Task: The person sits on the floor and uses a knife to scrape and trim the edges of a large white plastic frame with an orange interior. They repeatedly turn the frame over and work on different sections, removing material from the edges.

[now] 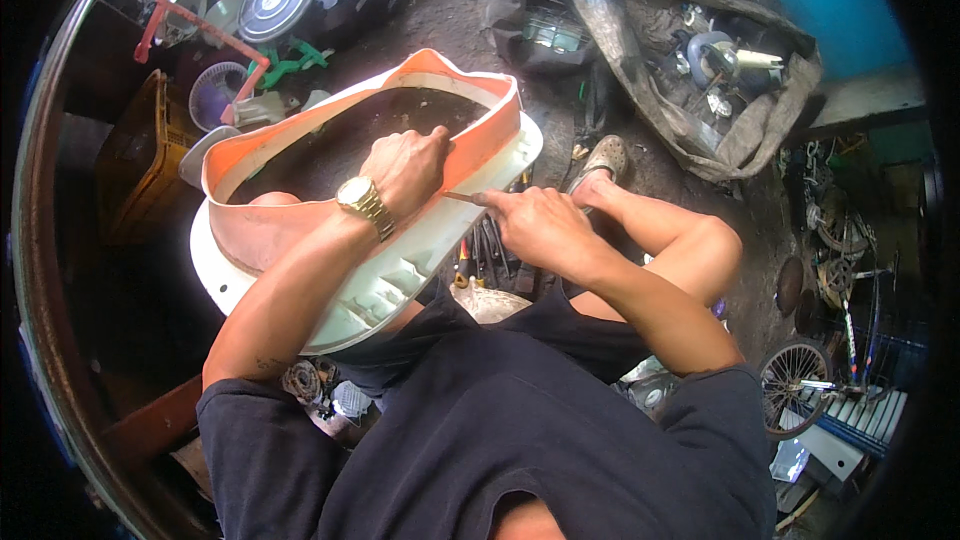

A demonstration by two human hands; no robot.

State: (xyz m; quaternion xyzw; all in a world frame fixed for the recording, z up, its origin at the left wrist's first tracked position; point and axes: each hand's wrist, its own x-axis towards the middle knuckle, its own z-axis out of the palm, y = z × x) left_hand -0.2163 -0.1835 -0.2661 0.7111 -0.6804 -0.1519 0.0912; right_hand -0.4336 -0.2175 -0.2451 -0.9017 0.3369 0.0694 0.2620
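Observation:
Across my lap lies a large plastic housing (265,235), with an orange upright wall around a wide opening and a white ribbed flange below. My left hand (405,170), a gold watch (364,206) on its wrist, is closed over the near side of the orange wall. The fingertips are hidden. In my closed right hand (540,225) is a thin tool (460,197); its narrow shaft touches or nearly touches the seam between the orange wall and the white flange. Its handle is covered by my fingers, so its kind is unclear.
Several hand tools (488,255) lie on the ground beneath the housing's right edge. A yellow crate (140,155) stands left, with plastic scrap and a round grey cover (277,2) beyond. An open sack (640,90) holds parts at far right. A spoked wheel (797,388) is near right.

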